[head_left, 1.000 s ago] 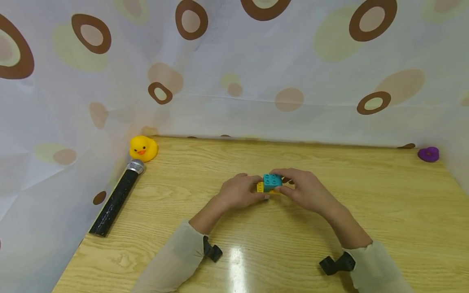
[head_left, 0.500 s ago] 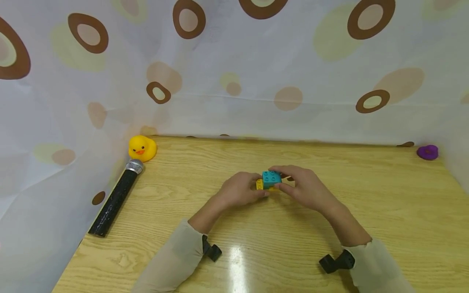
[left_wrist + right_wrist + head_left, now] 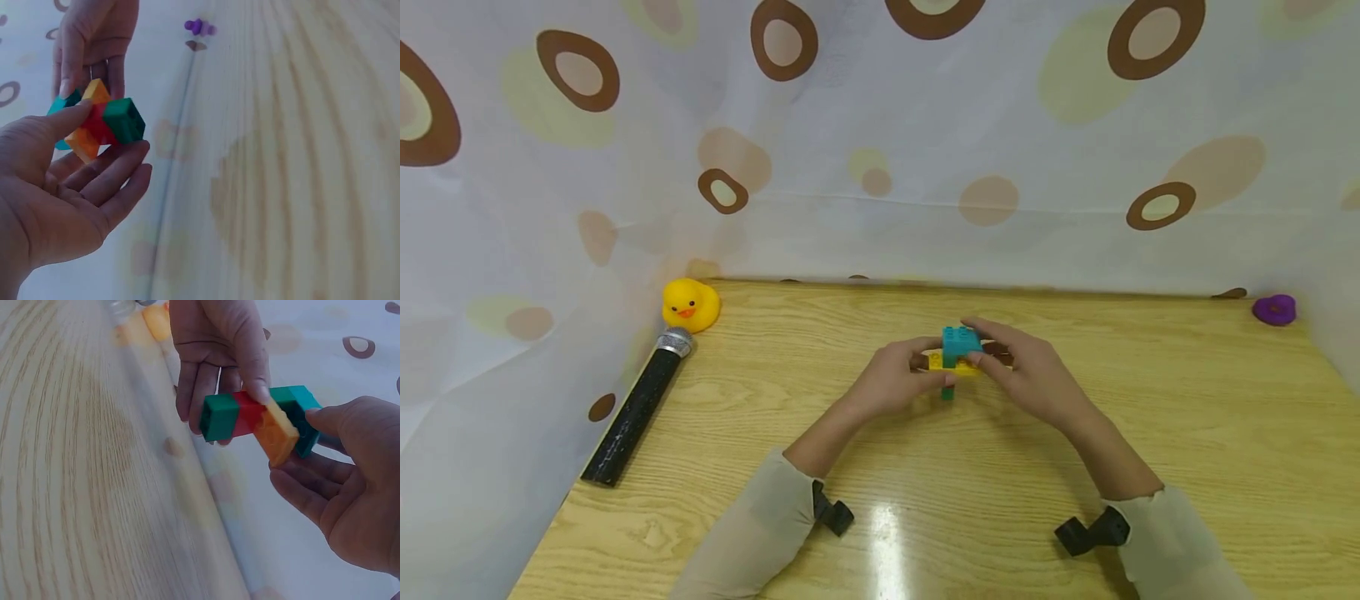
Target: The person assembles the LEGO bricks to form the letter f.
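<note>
Both hands hold one joined stack of toy building bricks above the table. A teal brick (image 3: 958,342) tops it, with a green brick (image 3: 282,395) just under it. Below that a long yellow brick (image 3: 276,434) lies crosswise, followed by a red brick (image 3: 245,425) and a dark green brick (image 3: 220,417) at the bottom end. My left hand (image 3: 893,379) grips the stack around the yellow and red bricks, its thumb along their side. My right hand (image 3: 1033,375) pinches the teal brick between thumb and fingers. Fingers partly hide the bricks in the head view.
A yellow rubber duck (image 3: 691,305) sits in the far left corner of the wooden table (image 3: 880,483). Against the left wall lies a black microphone (image 3: 640,408). A small purple toy (image 3: 1274,309) stands at the far right. Patterned sheeting (image 3: 880,125) encloses the back and sides.
Both hands have raised the brick stack slightly and moved it up in the head view. The dark green lower end now shows beneath the left hand.
</note>
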A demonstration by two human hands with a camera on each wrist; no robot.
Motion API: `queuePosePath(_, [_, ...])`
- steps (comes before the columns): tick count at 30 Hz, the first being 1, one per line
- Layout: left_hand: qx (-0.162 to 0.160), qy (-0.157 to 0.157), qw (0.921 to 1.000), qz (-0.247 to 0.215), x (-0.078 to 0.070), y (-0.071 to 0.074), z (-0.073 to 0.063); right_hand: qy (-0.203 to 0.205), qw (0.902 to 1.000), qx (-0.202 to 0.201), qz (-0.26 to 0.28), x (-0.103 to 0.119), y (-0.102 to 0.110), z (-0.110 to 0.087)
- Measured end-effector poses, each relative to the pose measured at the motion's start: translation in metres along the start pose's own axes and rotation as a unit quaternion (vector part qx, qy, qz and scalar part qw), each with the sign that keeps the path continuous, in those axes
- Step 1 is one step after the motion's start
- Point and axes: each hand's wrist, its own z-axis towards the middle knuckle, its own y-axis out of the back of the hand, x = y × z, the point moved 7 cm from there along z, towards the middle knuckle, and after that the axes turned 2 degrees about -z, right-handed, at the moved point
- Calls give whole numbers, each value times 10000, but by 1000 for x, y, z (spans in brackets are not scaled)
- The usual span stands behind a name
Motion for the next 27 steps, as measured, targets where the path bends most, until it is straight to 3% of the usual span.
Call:
queuePosePath(4, [93,194,9911,-1315,-1,-2,0,-248,9995,-85,184,-3,2,1])
queuePosePath(7, [97,189,9829,-1826,-2,-3,0,-341,9991,-143,224,-4,2,1])
queuePosePath(17, [-136,-29,9800,-1986,-3,-1,-1,-539,9978,-100,372,-11,-2,-1])
queuePosePath(27, [-138,68,9829,-1837,1,-2,-1,-404,9978,197,496,-14,-8,0])
